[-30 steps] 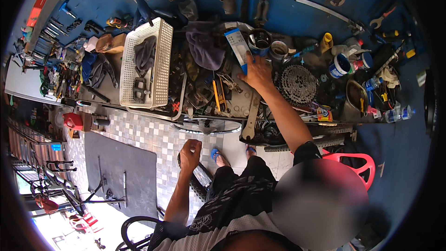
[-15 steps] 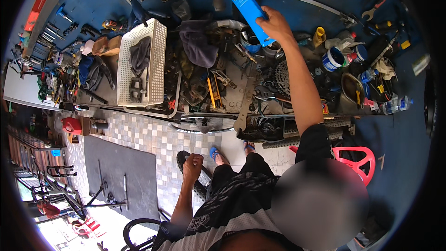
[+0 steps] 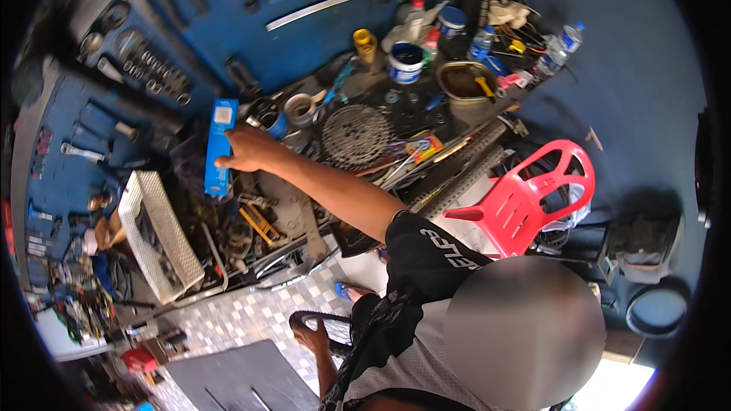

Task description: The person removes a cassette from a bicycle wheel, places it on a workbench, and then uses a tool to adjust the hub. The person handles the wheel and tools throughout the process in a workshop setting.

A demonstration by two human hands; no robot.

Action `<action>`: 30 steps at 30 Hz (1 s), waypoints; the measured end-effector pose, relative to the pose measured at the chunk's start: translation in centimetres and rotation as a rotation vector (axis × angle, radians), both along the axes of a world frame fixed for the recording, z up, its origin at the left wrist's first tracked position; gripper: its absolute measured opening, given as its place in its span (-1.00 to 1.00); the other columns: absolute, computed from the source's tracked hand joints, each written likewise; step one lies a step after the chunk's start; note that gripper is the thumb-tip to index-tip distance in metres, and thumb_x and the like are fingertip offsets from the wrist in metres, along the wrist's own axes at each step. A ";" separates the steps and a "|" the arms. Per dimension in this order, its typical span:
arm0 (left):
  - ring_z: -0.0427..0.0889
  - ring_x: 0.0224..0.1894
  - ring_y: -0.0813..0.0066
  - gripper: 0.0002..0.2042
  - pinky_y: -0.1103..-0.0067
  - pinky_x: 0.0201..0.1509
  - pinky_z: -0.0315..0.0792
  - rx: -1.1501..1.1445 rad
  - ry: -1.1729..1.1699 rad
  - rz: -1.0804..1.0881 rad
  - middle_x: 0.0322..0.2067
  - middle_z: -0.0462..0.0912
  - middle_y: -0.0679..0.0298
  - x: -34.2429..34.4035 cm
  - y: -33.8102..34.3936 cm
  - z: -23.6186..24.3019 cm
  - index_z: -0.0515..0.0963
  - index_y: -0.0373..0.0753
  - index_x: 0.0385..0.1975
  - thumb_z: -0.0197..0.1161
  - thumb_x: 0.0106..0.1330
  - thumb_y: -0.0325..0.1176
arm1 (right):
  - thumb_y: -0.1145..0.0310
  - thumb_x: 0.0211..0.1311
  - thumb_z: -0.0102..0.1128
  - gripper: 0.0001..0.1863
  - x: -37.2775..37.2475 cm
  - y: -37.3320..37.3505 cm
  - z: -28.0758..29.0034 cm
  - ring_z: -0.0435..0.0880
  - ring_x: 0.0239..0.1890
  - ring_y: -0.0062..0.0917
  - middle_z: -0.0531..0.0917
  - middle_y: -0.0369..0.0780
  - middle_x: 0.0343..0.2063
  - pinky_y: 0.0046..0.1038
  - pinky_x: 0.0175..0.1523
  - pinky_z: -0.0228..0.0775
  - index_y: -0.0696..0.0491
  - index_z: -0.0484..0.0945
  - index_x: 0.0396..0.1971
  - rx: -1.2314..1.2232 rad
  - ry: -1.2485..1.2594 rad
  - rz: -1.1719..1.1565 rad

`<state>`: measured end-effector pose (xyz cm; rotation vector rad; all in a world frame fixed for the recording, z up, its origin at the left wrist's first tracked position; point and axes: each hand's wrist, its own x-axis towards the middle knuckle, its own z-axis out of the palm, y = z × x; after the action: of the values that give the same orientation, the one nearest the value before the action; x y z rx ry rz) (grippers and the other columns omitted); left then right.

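Note:
A long blue box (image 3: pixel 218 156) with a pale label stands nearly upright in my right hand (image 3: pixel 247 149). The fingers are closed round its side, above the cluttered workbench. Lower down, my left hand (image 3: pixel 311 337) is at the black bicycle tire (image 3: pixel 343 318) beside my legs. Its thumb stands apart from its fingers; whether it touches the tire I cannot tell. Left of the blue box lies a white perforated basket (image 3: pixel 156 240) with dark things in it. A large bicycle cassette (image 3: pixel 356 135) rests on the bench to the right of my right hand.
Wrenches and sockets (image 3: pixel 156 68) hang on the blue wall. Along the bench stand a yellow cup (image 3: pixel 365 44), an open white-and-blue tub (image 3: pixel 406 63) and a metal container (image 3: pixel 464 80). A red plastic chair (image 3: pixel 525 198) is at my right; a dark mat (image 3: pixel 236 377) covers part of the tiled floor.
My view has turned to the right. The blue box has moved left along the bench in my right hand and swung more upright. My left hand has loosened from a closed shape.

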<state>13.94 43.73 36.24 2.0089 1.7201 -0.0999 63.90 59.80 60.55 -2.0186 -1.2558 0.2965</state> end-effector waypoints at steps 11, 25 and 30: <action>0.18 0.48 -0.42 0.48 0.03 0.56 0.15 -0.334 0.337 0.419 0.46 -0.01 -0.48 0.2 -13.7 -5.3 -0.48 -0.37 0.56 0.69 -0.05 0.07 | -0.07 0.31 0.31 -0.30 9.2 -14.7 2.8 0.69 0.14 -0.08 0.70 0.02 0.09 -0.04 0.21 0.52 0.15 0.51 0.27 -0.024 -0.039 -0.146; 0.29 0.43 -0.37 0.49 0.04 0.54 0.21 -0.324 0.170 0.494 0.40 0.14 -0.45 -0.4 -24.8 -6.4 -0.48 -0.37 0.55 0.68 -0.07 0.11 | -0.14 0.32 0.29 -0.31 8.8 -36.7 1.3 0.75 0.04 -0.13 0.80 -0.13 -0.05 -0.13 0.16 0.53 0.05 0.54 0.26 -0.167 0.037 -0.150; 0.37 0.39 -0.32 0.49 0.06 0.50 0.27 -0.334 0.210 0.417 0.33 0.25 -0.42 -2.0 -31.3 -6.7 -0.47 -0.40 0.55 0.66 -0.08 0.14 | -0.09 0.29 0.30 -0.33 8.2 -45.1 1.0 0.72 0.07 -0.12 0.79 -0.13 -0.08 -0.13 0.21 0.52 0.08 0.58 0.23 -0.212 0.082 -0.195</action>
<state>11.91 12.41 29.50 1.4137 2.0583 -0.4373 72.11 14.71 61.51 -2.2658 -1.0029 0.4286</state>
